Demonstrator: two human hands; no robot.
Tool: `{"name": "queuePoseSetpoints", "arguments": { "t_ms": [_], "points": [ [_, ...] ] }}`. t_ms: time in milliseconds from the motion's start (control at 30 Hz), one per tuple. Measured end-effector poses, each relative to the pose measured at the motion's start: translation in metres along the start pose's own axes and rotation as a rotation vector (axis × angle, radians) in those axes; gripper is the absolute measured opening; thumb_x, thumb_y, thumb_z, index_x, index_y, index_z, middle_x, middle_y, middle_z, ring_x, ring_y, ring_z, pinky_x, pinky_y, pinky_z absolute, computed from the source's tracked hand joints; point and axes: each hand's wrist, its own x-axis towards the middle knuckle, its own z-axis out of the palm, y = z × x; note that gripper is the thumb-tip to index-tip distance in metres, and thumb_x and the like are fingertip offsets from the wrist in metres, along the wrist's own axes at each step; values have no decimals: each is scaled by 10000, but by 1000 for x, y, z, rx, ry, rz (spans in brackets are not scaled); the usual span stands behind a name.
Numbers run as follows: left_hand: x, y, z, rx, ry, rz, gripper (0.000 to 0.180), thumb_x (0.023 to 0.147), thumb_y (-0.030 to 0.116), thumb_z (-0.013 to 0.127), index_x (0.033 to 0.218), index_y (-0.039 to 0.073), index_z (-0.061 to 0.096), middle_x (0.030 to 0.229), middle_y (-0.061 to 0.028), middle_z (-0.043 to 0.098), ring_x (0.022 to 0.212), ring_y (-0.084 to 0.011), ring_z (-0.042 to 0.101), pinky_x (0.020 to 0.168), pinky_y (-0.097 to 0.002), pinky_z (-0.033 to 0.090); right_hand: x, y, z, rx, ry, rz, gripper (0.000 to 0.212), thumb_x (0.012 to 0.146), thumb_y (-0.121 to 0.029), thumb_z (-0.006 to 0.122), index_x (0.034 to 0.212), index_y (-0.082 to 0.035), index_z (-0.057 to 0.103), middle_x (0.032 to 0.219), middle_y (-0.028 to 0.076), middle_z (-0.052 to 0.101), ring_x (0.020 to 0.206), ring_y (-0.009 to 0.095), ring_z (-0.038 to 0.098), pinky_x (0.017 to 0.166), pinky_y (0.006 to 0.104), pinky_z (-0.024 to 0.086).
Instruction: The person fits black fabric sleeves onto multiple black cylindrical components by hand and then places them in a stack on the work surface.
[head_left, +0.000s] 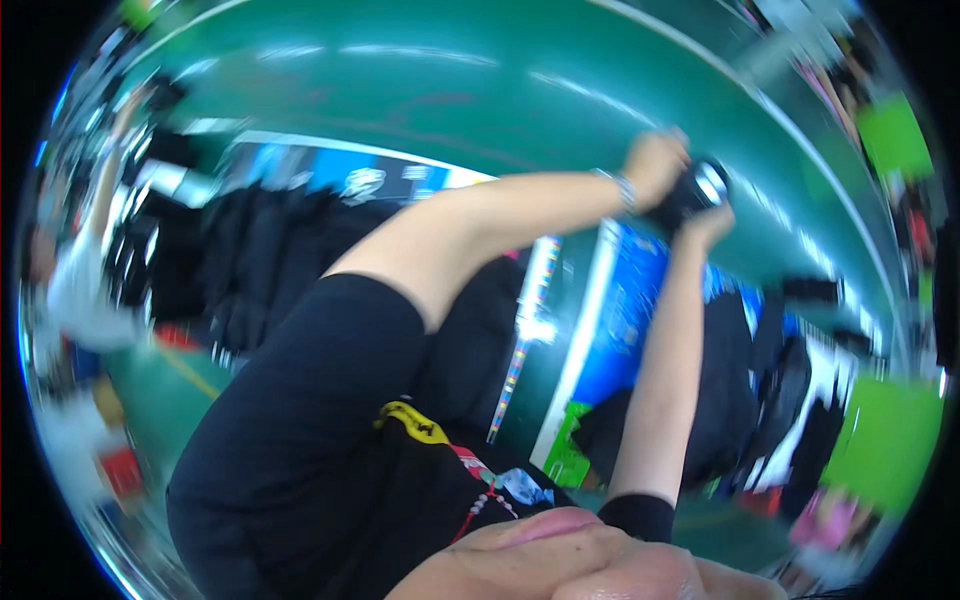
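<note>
Out at arm's length toward the upper right, both of my hands meet on a small black object (677, 203) with a bright, shiny patch. Motion blur keeps me from telling its kind. My left hand (654, 172), with a bracelet at the wrist, is closed on its far left side. From the near right side my right hand (708, 226) grips the same object. The fingertips are smeared and partly hidden behind it. Beneath it stretches a glossy green surface (480, 95).
Heaps of black fabric-like items (265, 265) lie to the left, more black items (725, 390) to the right. A shiny blue package (635, 290) sits by my right forearm. Bright green panels (880, 435) stand at the far right. Another person (85, 295) is at the far left.
</note>
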Motion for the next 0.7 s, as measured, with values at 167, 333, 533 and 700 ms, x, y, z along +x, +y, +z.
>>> {"name": "queuePoseSetpoints", "arguments": {
  "t_ms": [167,333,533,700],
  "points": [
    [6,13,-88,-142,-388,-264,521,864,367,576,1133,-80,568,1025,-279,633,984,-371,623,879,-399,486,52,17,-48,-201,-197,41,340,823,-194,516,1042,30,647,928,143,657,736,288,653,668,416,566],
    [-31,15,-331,309,-583,-210,559,887,376,574,1212,-73,499,1081,-235,635,982,-338,632,850,-388,503,44,-20,-34,-245,40,246,269,850,-238,593,924,10,668,875,122,662,719,241,620,682,388,531],
    [-144,35,-557,1089,-714,-483,705,779,472,677,1284,19,485,1148,-217,583,1091,-350,559,926,-415,454,63,-108,-63,-292,217,-391,355,919,-289,576,797,30,672,749,89,646,697,181,589,664,319,493],
    [-229,37,-607,1170,-851,-592,685,666,344,782,1240,59,539,1099,-137,603,1081,-318,560,903,-392,459,1,-168,-12,-66,114,-456,327,901,-263,622,788,43,646,747,81,622,663,148,555,604,280,484]
  ]
}}
